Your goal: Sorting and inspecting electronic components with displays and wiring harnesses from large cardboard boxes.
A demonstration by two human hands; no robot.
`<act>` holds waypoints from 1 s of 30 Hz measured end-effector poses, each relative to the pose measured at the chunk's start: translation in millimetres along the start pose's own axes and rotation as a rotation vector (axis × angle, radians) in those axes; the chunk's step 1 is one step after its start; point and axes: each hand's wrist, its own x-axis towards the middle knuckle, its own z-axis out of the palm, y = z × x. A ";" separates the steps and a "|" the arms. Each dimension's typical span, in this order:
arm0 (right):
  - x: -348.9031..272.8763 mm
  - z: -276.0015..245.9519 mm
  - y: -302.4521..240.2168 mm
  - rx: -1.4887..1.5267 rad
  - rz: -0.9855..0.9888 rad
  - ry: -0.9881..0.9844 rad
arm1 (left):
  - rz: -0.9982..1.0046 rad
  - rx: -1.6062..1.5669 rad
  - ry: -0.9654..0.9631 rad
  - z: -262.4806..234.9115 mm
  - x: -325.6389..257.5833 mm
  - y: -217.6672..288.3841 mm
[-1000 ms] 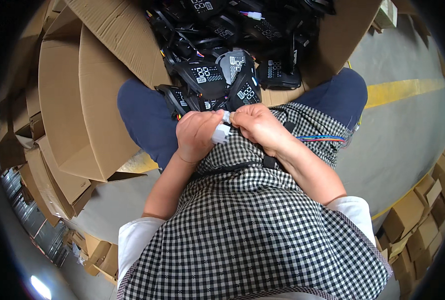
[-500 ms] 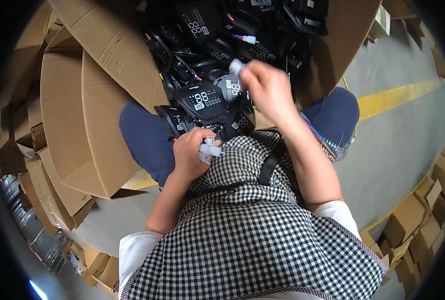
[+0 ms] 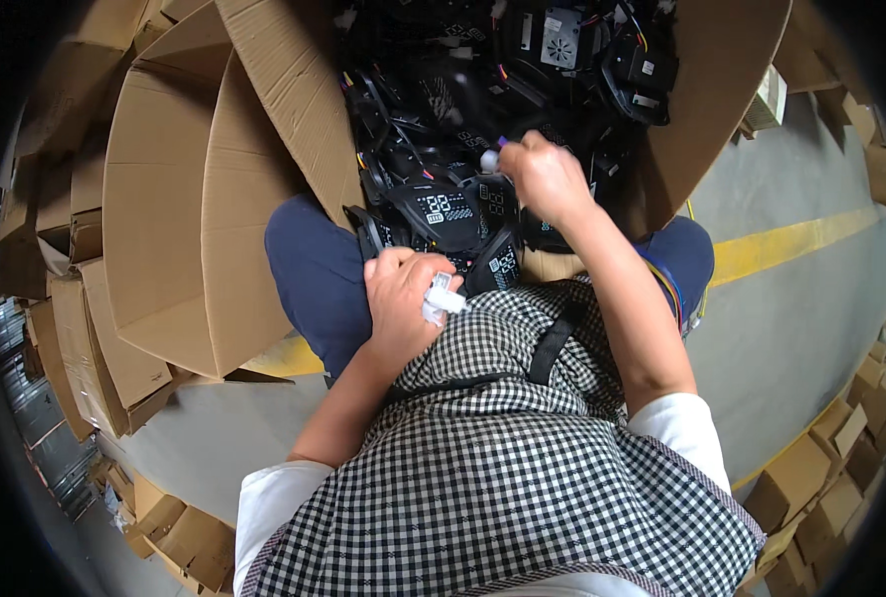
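Observation:
My left hand (image 3: pixel 401 298) is closed around several white plastic connectors (image 3: pixel 444 298), which stick out past the thumb in front of the checked apron. Over the open carton, my right hand (image 3: pixel 548 181) has its fingers pinched at a white connector (image 3: pixel 490 161), with a bit of purple (image 3: pixel 503 143) beside it. Fingers and blur partly hide that grip. Beneath both hands lies a heap of black display units with white segment markings. One display (image 3: pixel 441 215) faces up between the hands, and another (image 3: pixel 504 265) leans near my lap.
A large cardboard carton (image 3: pixel 289 104) holds the heap, its flaps spread at both sides. Black units with thin coloured wires and a metal-plated one (image 3: pixel 560 42) lie farther in. Empty cartons (image 3: pixel 159 219) stand at left, more boxes (image 3: pixel 811 448) at right. A yellow line (image 3: pixel 791 244) crosses the floor.
The whole view has shifted, so the carton appears farther right and lower. My right hand remains over the heap with its fingers pinched. My left hand still holds the connectors.

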 end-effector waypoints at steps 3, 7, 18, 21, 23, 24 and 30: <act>-35.4 -16.5 -21.2 0.476 -0.178 -0.105 | 0.110 0.003 0.089 0.8 17.3 -4.0; -66.1 -36.5 -40.2 0.839 -0.162 -0.324 | 0.123 -0.446 -0.220 -1.0 27.2 -21.8; -105.5 -54.5 -64.0 1.479 0.523 -0.194 | 0.096 -0.539 -0.139 11.9 20.1 -25.6; -103.1 -55.6 -47.0 1.086 0.418 -0.118 | 0.006 -0.614 -0.140 9.4 15.2 -26.3; -100.5 -64.7 -50.9 0.834 0.349 -0.125 | -0.064 -0.676 -0.142 9.7 12.4 -23.3; -97.5 -68.5 -54.7 0.583 0.273 -0.133 | -0.145 -0.745 -0.150 9.8 11.2 -21.2; -85.0 -68.0 -61.1 0.454 0.094 -0.268 | -0.177 -0.716 -0.153 11.4 11.9 -22.1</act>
